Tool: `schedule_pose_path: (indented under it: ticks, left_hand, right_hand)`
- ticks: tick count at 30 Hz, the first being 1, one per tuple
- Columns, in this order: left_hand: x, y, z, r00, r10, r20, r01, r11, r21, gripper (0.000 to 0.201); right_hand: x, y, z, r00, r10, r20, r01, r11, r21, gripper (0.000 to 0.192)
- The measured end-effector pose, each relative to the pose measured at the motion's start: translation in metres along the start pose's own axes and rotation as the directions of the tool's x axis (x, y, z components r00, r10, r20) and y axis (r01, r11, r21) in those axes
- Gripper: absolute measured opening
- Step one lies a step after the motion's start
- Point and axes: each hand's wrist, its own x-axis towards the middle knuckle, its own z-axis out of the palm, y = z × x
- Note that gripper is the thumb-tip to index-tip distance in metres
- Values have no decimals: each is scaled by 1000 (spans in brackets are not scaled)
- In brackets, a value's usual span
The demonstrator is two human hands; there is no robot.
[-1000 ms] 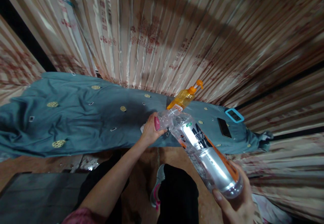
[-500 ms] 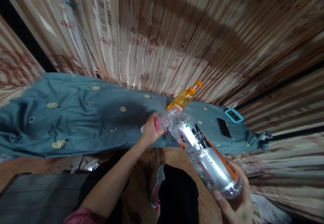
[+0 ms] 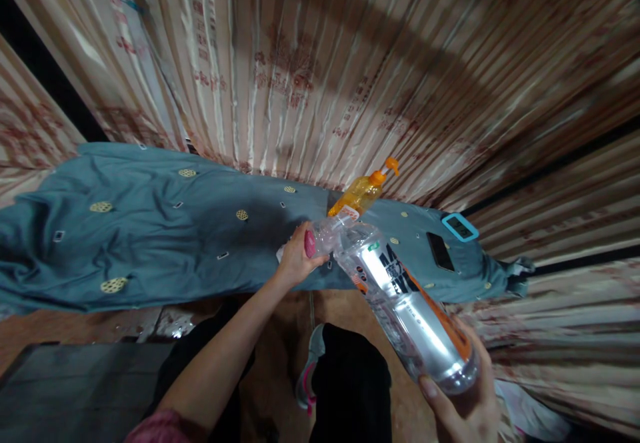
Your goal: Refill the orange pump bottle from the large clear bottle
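A: Two hands share one clear plastic bottle (image 3: 400, 289). The right hand (image 3: 467, 413) cups its base from below; the left hand (image 3: 296, 261) pinches the neck, fingers closed around the cap end. The bottle slants over the front edge of a teal cloth (image 3: 150, 229).

B: What could go wrong?

A: Probably a spill: tilted this far, liquid could wet the cloth, the orange pump bottle (image 3: 361, 193) just behind, or the dark phone (image 3: 441, 251) nearby.
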Motion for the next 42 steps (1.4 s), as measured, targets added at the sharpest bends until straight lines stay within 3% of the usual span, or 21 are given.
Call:
schedule_pose_path:
  ticks: [8,22,42]
  left_hand:
    - [-2,3,-1,1000,-10,18,9,1000,6,72]
    - [-3,-1,0,1000,-4,18,4,1000,10,70]
    - [-2,-1,-1,1000,18,19,-18,1000,-13,73]
  right_hand:
    - [-2,1,-3,1000,10,18,-10,1000,-12,101]
    - [-3,7,-5,999,-13,39,11,999,47,111]
    - [-6,10,-7,999,6,40,-6,1000,0,101]
